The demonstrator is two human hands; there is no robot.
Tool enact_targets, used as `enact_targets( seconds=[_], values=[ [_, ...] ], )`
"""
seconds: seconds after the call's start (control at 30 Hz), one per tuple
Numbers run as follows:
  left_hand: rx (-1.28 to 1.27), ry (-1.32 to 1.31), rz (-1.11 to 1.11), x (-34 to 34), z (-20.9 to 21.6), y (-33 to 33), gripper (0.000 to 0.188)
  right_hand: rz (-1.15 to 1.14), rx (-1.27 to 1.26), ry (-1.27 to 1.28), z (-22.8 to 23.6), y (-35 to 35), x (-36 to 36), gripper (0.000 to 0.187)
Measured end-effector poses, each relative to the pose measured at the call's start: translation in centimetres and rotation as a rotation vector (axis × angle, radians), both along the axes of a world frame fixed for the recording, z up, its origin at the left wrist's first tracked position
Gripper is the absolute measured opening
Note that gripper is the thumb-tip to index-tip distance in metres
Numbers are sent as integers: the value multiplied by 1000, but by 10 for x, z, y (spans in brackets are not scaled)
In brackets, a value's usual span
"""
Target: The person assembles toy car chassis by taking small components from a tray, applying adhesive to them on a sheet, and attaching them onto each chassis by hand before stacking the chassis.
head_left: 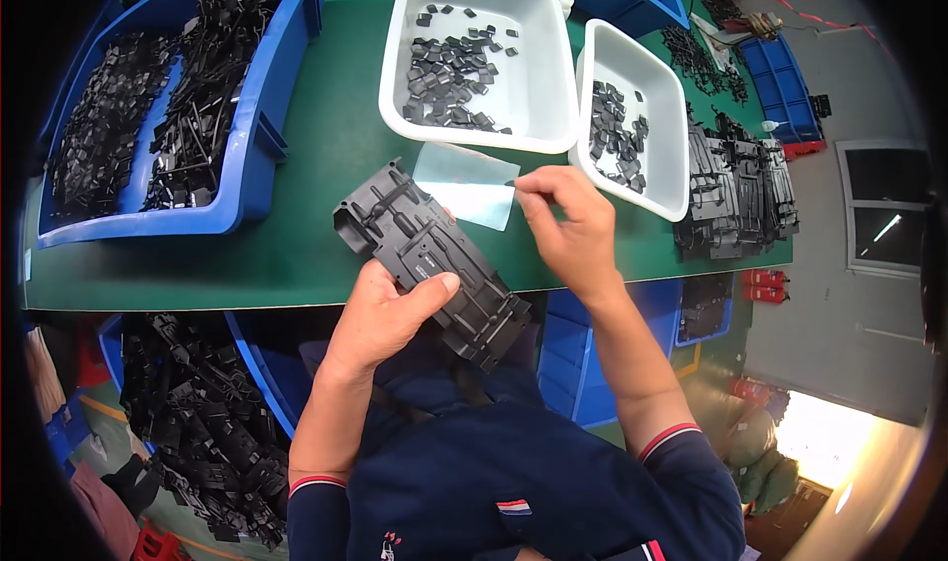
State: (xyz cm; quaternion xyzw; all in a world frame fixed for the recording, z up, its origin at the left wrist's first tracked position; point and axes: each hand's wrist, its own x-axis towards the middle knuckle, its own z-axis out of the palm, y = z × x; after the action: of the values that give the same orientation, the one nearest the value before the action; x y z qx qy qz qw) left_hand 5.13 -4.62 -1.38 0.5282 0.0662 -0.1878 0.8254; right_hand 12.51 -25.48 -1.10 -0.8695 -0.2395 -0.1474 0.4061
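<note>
Diagonally, black plastic panel [430,260], upper-left to lower-right.

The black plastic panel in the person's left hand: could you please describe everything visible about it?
The black plastic panel is long, matte, moulded with ribs and recesses. It lies tilted diagonally over the green table's front edge, gripped by the left hand, thumb on top. The right hand pinches a translucent film sheet just beyond it.
</note>
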Motion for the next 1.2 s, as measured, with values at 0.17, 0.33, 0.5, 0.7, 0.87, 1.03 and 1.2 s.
enact_targets(
  seconds=[0.17, 0.33, 0.5, 0.7, 0.87, 1.03, 1.2],
  values=[
    [5, -11, 24, -4, 0, -2, 57, -129, 616, 575, 13, 9, -25, 16],
    [58, -60, -13, -12, 7, -7, 53, -117, 823, 818, 24, 10, -37, 16],
    [38, -64, -27, -24, 12, -14, 49, -76, 758, 805, 33, 15, -51, 15],
    [67, -197, -24, -34, 7, -21, 45, -2, 746, 653, 36, 22, -63, 16],
    [93, -257, -4, -36, 6, -24, 46, 17, 548, 459, 34, 20, -64, 13],
    [49, -202, 41, -35, 6, -25, 48, -97, 366, 275, 27, 18, -52, 11],
    [80, -103, -7, -23, 6, -17, 52, -103, 92, -97, -6, 5, -11, 13]
  ],
)
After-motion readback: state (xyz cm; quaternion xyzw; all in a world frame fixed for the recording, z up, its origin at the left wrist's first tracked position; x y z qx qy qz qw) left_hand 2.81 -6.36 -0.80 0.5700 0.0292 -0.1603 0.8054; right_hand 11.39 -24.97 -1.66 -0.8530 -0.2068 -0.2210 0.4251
